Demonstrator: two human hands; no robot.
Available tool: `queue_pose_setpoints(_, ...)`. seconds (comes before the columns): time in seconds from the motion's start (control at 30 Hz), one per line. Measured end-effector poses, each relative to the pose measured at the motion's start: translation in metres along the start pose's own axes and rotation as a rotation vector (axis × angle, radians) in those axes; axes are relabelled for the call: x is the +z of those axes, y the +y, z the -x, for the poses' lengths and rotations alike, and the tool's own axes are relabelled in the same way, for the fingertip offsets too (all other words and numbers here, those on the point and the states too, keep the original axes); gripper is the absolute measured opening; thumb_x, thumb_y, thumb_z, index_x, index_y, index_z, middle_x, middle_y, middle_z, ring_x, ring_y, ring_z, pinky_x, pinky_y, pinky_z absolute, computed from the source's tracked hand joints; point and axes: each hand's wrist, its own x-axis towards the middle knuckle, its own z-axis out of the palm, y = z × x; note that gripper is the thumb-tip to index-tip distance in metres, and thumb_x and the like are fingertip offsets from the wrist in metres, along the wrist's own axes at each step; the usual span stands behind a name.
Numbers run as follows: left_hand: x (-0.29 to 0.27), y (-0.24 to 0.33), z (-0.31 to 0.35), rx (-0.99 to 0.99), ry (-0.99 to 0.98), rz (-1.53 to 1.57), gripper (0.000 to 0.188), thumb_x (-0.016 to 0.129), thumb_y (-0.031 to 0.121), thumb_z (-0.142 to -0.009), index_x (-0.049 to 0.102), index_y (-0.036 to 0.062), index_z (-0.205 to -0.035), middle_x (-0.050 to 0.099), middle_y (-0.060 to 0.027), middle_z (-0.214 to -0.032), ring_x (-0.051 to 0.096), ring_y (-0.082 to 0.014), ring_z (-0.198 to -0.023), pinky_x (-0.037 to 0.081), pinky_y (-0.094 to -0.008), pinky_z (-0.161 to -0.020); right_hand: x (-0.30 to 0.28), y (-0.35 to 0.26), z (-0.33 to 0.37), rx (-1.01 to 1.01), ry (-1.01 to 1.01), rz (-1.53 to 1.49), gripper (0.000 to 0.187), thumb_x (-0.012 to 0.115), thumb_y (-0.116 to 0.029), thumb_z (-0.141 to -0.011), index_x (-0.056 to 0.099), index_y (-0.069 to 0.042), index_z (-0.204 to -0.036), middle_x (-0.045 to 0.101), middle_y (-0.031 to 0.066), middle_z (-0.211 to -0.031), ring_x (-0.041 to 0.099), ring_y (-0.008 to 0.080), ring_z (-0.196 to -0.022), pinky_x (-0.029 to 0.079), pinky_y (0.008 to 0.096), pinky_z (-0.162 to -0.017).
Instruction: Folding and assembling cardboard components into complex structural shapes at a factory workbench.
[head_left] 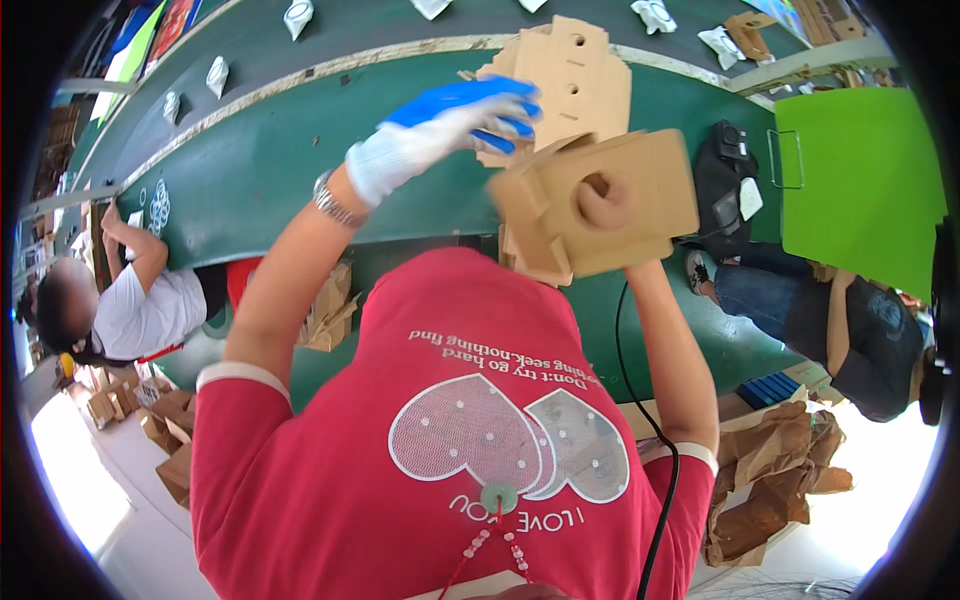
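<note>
My left hand (pixel 455 125), in a white and blue glove, is lifted over the green table with its fingers apart and a little blurred. It holds nothing and is close to the upper left of a folded brown cardboard insert (pixel 650 185). My right hand (pixel 605 205) holds that insert from behind; part of it shows through the round hole, while the rest is hidden. The insert is tilted, with flaps bent out at its left side. Behind it, flat cardboard blanks (pixel 600 95) with small holes lie at the far side of the table.
Beyond a pale rail, small white packets (pixel 298 17) lie on a dark belt. A black bag (pixel 725 185) and a bright green board (pixel 860 190) are at the right. Two people sit at the sides. Brown cardboard (pixel 765 490) lies at lower right; a black cable (pixel 655 430) hangs near my right arm.
</note>
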Motion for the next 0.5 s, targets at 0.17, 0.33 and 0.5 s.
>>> queue_pose_setpoints(0.17,0.031,-0.042,0.027,0.411,0.045,-0.340,0.128,0.092,0.032,-0.062,0.010,0.0058,-0.157,0.013,-0.0149,-0.163,0.021,-0.0319,-0.149,0.025,-0.0436,-0.118,0.002,-0.043,-0.003,0.561,0.157,-0.356,0.025,0.064,-0.021,-0.088,0.069,0.003,-0.083,0.067,0.0043,-0.075,0.058,0.0082,-0.068,0.047,0.0316,-0.058)
queue_pose_setpoints(0.33,0.058,-0.045,0.012,0.509,0.305,-0.478,0.119,0.096,0.028,-0.055,0.029,0.0041,-0.151,0.034,-0.0155,-0.153,0.039,-0.0293,-0.138,0.038,-0.0414,-0.110,0.032,-0.065,0.007,0.475,0.092,-0.524,0.039,0.066,-0.025,-0.090,0.058,0.004,-0.116,0.066,0.0075,-0.100,0.062,0.0118,-0.083,0.052,0.0313,-0.066)
queue_pose_setpoints(0.5,0.056,-0.062,0.019,0.212,0.307,0.380,0.085,0.087,0.007,-0.065,0.045,0.0054,-0.139,0.059,-0.0073,-0.128,0.058,-0.0208,-0.117,0.051,-0.0367,-0.096,0.030,-0.093,0.013,0.278,0.064,-0.680,0.060,0.059,-0.022,-0.097,0.032,-0.002,-0.147,0.048,0.0088,-0.135,0.046,0.0153,-0.124,0.040,0.0311,-0.102)
